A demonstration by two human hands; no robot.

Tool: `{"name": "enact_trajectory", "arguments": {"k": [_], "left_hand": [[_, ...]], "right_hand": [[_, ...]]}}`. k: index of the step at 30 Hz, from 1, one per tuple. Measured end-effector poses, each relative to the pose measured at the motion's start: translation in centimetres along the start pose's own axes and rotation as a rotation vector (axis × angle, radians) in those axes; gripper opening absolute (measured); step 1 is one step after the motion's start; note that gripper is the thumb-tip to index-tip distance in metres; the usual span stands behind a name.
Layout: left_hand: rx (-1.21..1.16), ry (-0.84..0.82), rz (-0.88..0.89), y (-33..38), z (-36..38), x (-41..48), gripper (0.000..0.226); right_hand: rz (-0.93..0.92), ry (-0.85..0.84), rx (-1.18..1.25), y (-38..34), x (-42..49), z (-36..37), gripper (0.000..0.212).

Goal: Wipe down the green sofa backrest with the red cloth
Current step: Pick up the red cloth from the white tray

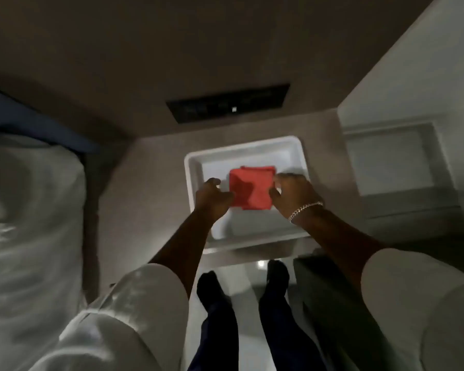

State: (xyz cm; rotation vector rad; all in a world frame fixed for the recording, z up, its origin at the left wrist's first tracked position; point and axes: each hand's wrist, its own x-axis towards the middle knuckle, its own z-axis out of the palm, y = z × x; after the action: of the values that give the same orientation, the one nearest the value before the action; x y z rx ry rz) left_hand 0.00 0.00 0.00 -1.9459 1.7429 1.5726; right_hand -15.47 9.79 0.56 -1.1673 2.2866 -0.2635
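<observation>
Both grips pinch the folded red cloth (251,188) at mid-frame: our left hand (212,198) and right hand (292,195) hide its side edges, over the white tray (300,153); blur obscures fingertip contact.

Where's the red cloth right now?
The folded red cloth sits centre frame inside the white tray, between the left hand and right hand, both at its edges.

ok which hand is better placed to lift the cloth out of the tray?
Close call, probably right. Both hands pinch the folded red cloth in the white tray, but the right hand covers more of its edge; the left hand touches only a corner.
</observation>
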Motion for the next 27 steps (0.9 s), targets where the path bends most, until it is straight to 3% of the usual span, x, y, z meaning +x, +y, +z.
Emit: {"name": "enact_trajectory", "arguments": {"k": [3, 6, 8, 12, 18, 21, 27], "left_hand": [[-0.107, 0.076, -0.044, -1.0, 2.5, 2.5, 0.056], [-0.262, 0.066, -0.065, -1.5, 4.4, 3.7, 0.040], [-0.341, 0.075, -0.058, -1.2, 4.4, 3.4, 0.026], [-0.343, 0.071, 0.025, 0.1, 2.8, -0.3, 0.027], [-0.248, -0.084, 0.133, 3.5, -0.2, -12.7, 0.021], [-0.156, -0.184, 0.231, 4.5, -0.6, -19.9, 0.020], [0.076, -0.424, 0.411, 1.6, 4.8, -31.0, 0.017]], "right_hand": [[0.160, 0.129, 0.124, 0.6, 2.5, 3.4, 0.032], [0.333, 0.180, 0.304, 0.7, 3.9, 5.5, 0.034], [0.369, 0.227, 0.389, 0.7, 4.0, 5.9, 0.027], [0.418, 0.357, 0.493, 0.2, 0.5, 3.9, 0.022], [0.573, 0.447, 0.563, -1.9, -12.7, -4.3, 0.021], [0.721, 0.575, 0.705, -1.9, -20.4, -7.5, 0.018], [0.937, 0.816, 0.989, 1.3, -35.8, -7.6, 0.016]]}}
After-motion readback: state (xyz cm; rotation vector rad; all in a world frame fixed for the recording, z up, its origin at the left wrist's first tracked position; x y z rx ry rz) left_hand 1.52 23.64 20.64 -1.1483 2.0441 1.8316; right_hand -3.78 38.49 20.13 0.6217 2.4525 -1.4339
